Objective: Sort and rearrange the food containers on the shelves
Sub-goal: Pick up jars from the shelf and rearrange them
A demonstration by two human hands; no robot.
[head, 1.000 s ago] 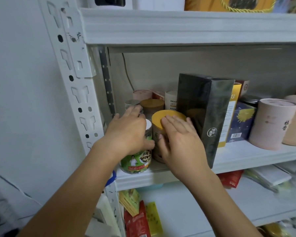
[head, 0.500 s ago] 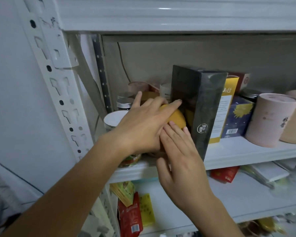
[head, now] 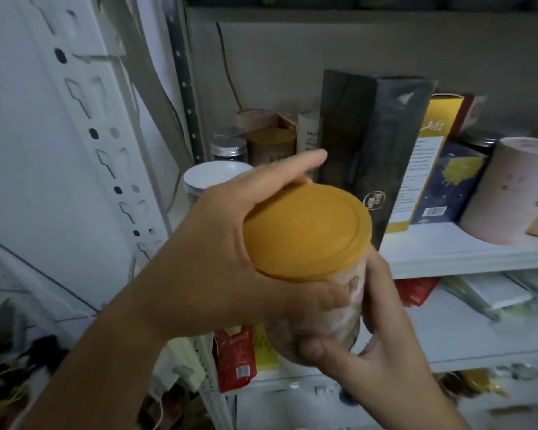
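A clear jar with a yellow-orange lid (head: 308, 231) is off the shelf, held in front of it between both hands. My left hand (head: 227, 252) grips it near the lid from the left, index finger stretched along the lid's far rim. My right hand (head: 373, 342) cups the jar's lower body from underneath, thumb across the front. Behind my left hand, a white-lidded can (head: 212, 175) stands at the left end of the white shelf (head: 448, 256). A tall black box (head: 370, 144) stands just right of the jar.
At the back left are a silver-capped jar (head: 229, 148), a second yellow-lidded jar (head: 271, 144) and a white tub (head: 308, 131). Right of the black box stand a yellow box (head: 423, 162), a dark blue box (head: 451, 184) and a pink cylinder (head: 510, 193). Red packets (head: 235, 355) fill the lower shelf.
Both hands lifted the yellow-lidded jar off the shelf and drew it toward me. My left hand went from the white-lidded can to the jar. The view moved closer and lower.
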